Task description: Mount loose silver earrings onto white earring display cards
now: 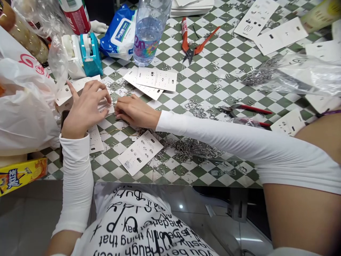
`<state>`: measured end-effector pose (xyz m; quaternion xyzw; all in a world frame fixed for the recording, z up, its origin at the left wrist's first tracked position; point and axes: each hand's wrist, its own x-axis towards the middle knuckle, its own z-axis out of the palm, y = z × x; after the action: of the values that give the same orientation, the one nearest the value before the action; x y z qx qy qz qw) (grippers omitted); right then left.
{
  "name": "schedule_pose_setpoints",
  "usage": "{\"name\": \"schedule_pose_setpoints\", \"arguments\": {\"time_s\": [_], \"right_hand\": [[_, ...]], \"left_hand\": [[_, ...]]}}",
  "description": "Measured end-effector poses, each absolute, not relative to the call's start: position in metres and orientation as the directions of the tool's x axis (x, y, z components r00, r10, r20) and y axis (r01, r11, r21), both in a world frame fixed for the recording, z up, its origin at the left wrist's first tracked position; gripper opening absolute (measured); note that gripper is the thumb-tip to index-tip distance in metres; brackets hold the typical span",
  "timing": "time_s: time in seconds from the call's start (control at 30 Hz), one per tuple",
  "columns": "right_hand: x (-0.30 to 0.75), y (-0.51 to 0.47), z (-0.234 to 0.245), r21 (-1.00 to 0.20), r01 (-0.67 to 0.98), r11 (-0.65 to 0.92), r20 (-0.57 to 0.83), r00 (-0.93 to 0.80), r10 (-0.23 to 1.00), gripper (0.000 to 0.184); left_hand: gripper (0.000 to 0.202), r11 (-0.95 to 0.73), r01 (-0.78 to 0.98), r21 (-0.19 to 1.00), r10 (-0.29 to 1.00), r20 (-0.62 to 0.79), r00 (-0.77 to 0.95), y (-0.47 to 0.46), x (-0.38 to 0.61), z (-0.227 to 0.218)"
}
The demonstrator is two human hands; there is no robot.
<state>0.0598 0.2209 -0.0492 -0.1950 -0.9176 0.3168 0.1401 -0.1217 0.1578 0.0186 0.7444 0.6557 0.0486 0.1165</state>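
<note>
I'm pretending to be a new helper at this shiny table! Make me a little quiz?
1. Which is nearer the teal tape dispenser: the left hand or the right hand?
2. True or false: the right sleeve is black.
3. Fill in the blank: the snips beside the water bottle have ___ handles.

Key: 1. The left hand. 2. False. 3. Orange.

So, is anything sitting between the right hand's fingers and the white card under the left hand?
Nothing visible stands in the way. The fingers of the right hand lie right by the edge of the white card, which the left hand is on, and nothing shows between them.
</note>
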Motion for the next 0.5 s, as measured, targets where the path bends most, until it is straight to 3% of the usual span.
{"name": "schedule_pose_setpoints", "arguments": {"time_s": [0.13, 0.23, 0.37, 0.5], "right_hand": [[0.078, 0.221, -0.035, -0.848, 0.256, 0.464, 0.051, -0.832, 0.553, 0.008], [0.093, 0.219, -0.022, -0.965, 0.193, 0.178, -0.043, -0.784, 0.619, 0.018], [0.112, 0.213, -0.011, -0.995, 0.093, -0.020, -0.084, -0.764, 0.640, 0.043], [0.126, 0.204, -0.003, -0.990, 0.086, -0.113, -0.139, -0.739, 0.659, 0.052]], "left_hand": [[0.010, -0.154, 0.920, 0.361, 0.988, 0.077, 0.135, 0.156, -0.112, 0.028], [0.014, -0.209, 0.809, 0.550, 0.975, 0.049, 0.219, 0.155, -0.100, 0.031], [0.015, -0.272, 0.669, 0.692, 0.931, 0.012, 0.366, 0.153, -0.085, 0.028], [0.016, -0.216, 0.577, 0.788, 0.940, 0.009, 0.341, 0.153, -0.073, 0.025]]}}
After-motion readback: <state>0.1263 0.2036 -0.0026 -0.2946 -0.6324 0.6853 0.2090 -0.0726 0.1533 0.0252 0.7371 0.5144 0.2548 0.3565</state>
